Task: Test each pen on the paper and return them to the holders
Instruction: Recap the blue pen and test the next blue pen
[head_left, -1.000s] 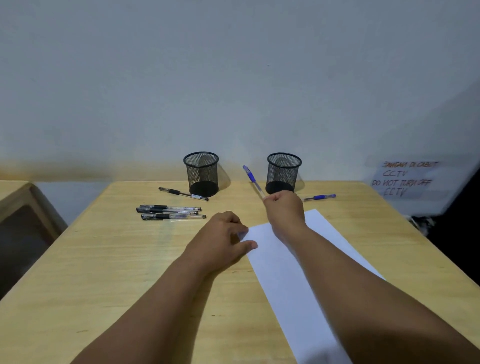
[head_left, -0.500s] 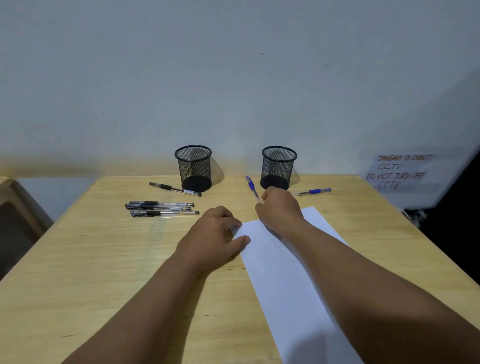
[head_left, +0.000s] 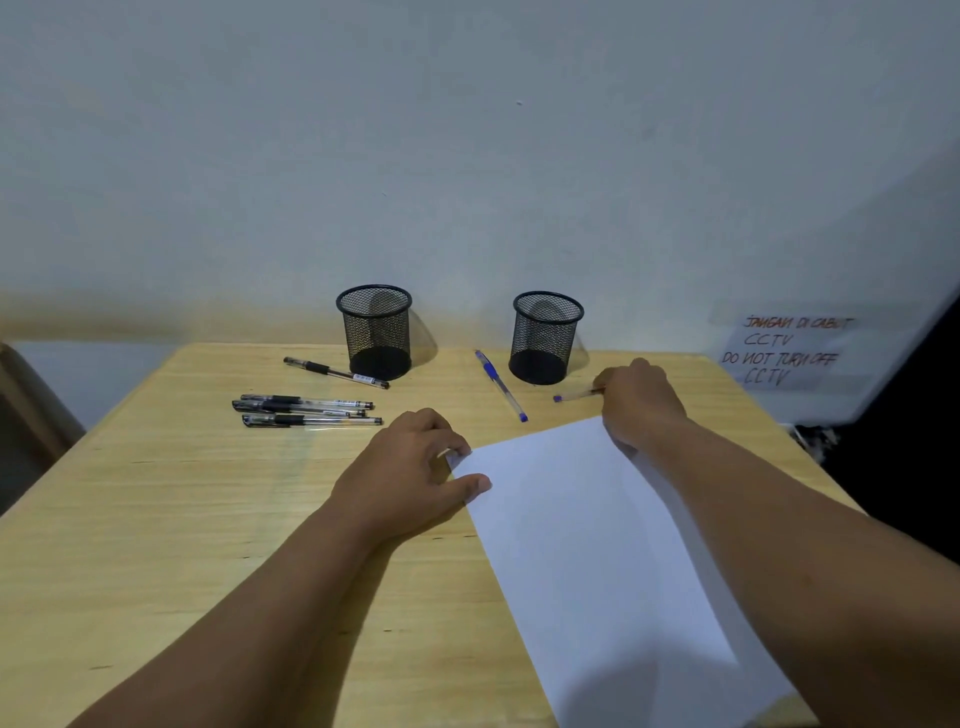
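Observation:
A white sheet of paper (head_left: 597, 545) lies on the wooden table (head_left: 182, 519). My left hand (head_left: 410, 467) presses down its near-left corner, fingers curled, thumb on the sheet. Two black mesh holders stand at the back, the left holder (head_left: 375, 332) and the right holder (head_left: 545, 338). One blue pen (head_left: 501, 385) lies loose left of the right holder. My right hand (head_left: 636, 400) sits right of that holder, fingers closed on a second blue pen (head_left: 571, 397) whose end sticks out to the left. Several black pens (head_left: 306, 410) lie at the left, one more black pen (head_left: 335, 372) by the left holder.
A wall rises right behind the holders. A handwritten CCTV notice (head_left: 784, 353) hangs at the right. The table's right edge drops into a dark gap (head_left: 909, 467). A wooden piece of furniture (head_left: 21, 405) stands off the left edge.
My right hand let go of the first blue pen, which now lies on the table, and moved right onto the second blue pen. My left hand stayed on the paper's corner.

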